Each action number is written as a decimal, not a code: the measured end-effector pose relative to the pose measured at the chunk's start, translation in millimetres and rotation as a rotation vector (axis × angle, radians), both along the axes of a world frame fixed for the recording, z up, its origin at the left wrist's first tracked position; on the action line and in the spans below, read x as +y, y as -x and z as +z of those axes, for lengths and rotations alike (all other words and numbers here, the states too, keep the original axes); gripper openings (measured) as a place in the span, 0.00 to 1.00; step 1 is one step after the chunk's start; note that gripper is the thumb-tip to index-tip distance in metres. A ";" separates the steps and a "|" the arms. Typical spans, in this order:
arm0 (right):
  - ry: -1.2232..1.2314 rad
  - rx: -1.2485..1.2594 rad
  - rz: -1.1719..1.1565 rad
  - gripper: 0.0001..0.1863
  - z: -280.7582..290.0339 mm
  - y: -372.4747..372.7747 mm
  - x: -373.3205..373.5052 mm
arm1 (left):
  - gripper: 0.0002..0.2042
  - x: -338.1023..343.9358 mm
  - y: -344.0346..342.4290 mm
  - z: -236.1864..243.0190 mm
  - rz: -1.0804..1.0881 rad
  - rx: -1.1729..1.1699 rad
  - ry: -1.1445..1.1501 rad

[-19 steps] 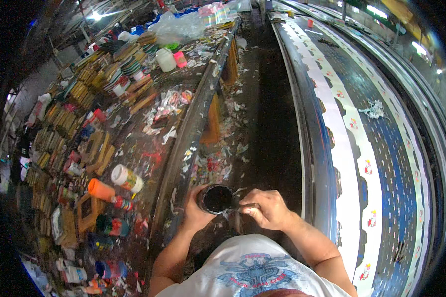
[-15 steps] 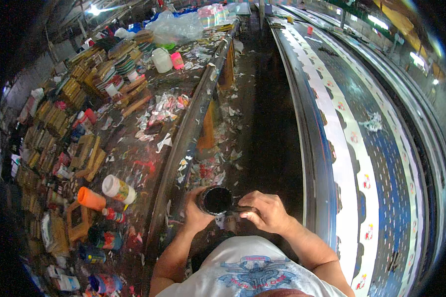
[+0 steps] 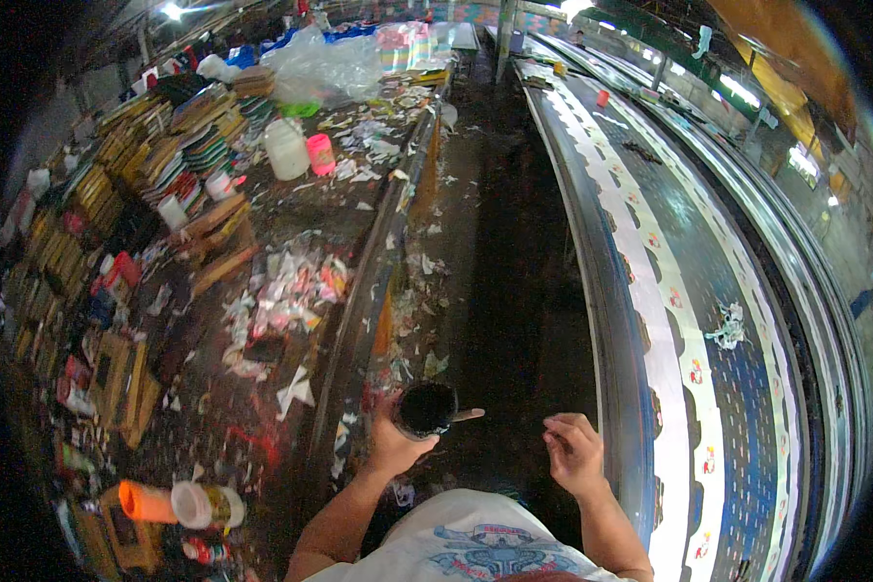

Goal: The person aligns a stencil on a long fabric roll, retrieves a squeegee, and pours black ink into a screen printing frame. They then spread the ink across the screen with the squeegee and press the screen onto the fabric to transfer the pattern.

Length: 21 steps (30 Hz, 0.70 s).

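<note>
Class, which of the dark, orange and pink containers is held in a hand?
The dark container, gripped in the left hand; the orange container and pink container rest on the table at left.

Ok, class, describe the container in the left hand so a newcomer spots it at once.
Find the dark aisle between the left table and right table. At its near end, above the white T-shirt, the left hand holds a round-mouthed container. Unlike the orange cup and adjoining white jar on the left table, it is held in hand and looks black.
</note>
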State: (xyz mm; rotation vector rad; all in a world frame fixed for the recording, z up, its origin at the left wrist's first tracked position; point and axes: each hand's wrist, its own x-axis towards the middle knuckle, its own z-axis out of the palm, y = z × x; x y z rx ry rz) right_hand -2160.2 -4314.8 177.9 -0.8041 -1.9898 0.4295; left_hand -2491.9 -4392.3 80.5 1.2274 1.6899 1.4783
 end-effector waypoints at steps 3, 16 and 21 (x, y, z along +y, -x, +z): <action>0.007 -0.045 -0.151 0.18 -22.2 -19.9 56.6 | 0.43 61.8 9.6 3.4 -0.066 0.003 0.039; -0.031 0.089 -0.185 0.13 -38.7 -25.7 433.3 | 0.48 354.1 37.4 6.3 0.222 0.169 0.155; -0.057 0.100 0.011 0.14 -36.2 40.2 557.6 | 0.49 452.8 62.2 -8.4 0.333 0.021 0.212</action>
